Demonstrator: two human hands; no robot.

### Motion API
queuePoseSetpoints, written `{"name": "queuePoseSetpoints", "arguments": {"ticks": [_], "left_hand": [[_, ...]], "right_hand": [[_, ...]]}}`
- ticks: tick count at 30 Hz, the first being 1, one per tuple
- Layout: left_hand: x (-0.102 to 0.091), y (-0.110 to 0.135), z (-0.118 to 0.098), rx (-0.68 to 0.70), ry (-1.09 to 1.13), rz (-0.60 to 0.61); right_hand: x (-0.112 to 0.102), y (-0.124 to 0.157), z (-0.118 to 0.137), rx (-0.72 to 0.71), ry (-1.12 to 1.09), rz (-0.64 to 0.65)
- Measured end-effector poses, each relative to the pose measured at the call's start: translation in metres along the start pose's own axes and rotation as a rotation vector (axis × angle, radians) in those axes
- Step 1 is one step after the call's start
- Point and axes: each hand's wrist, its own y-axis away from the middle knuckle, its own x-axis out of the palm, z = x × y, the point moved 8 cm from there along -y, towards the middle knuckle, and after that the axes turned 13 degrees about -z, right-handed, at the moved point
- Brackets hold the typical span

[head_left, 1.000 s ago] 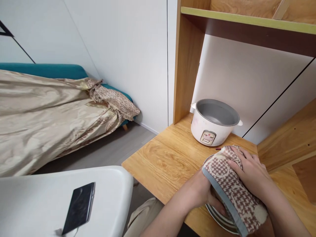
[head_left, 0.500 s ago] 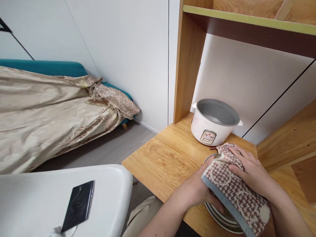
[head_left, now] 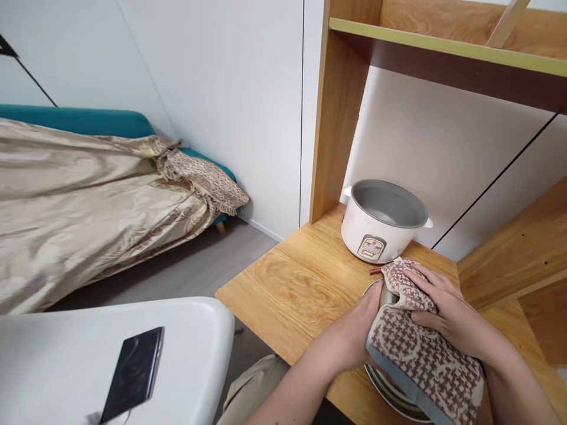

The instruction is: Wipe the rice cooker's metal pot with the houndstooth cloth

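Observation:
A round metal pot lid (head_left: 390, 395) lies on the wooden desk (head_left: 301, 283) at the lower right, mostly covered by a brown-and-cream patterned cloth (head_left: 420, 354). My right hand (head_left: 443, 310) presses flat on top of the cloth with its fingers stretched out and together. My left hand (head_left: 363, 330) grips the lid's left rim, fingers curled under the cloth's edge. Behind them stands a white rice cooker (head_left: 383, 221) with no lid, its grey inside showing.
A small dark red stick (head_left: 375, 271) lies on the desk in front of the cooker. A dark phone (head_left: 133, 375) with a cable rests on a white table (head_left: 186, 348) at lower left. A bed with a beige cover (head_left: 88, 206) fills the left. A shelf (head_left: 443, 44) hangs overhead.
The cloth has bunched and shifted slightly toward me on the lid. My right hand slid with it, and my left hand moved a little up along the lid's rim.

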Motion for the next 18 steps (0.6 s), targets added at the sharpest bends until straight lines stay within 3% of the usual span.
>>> {"name": "queuePoseSetpoints", "arguments": {"ticks": [7, 12, 18], "left_hand": [[0.000, 0.001, 0.006, -0.028, -0.016, -0.008], [0.004, 0.003, 0.021, -0.091, -0.053, 0.016], [0.007, 0.005, 0.027, -0.100, -0.040, 0.003]], "right_hand": [[-0.007, 0.019, 0.012, -0.032, -0.039, 0.093], [0.002, 0.038, 0.019, -0.108, 0.008, 0.243], [-0.004, 0.021, 0.018, -0.064, 0.115, -0.023]]}}
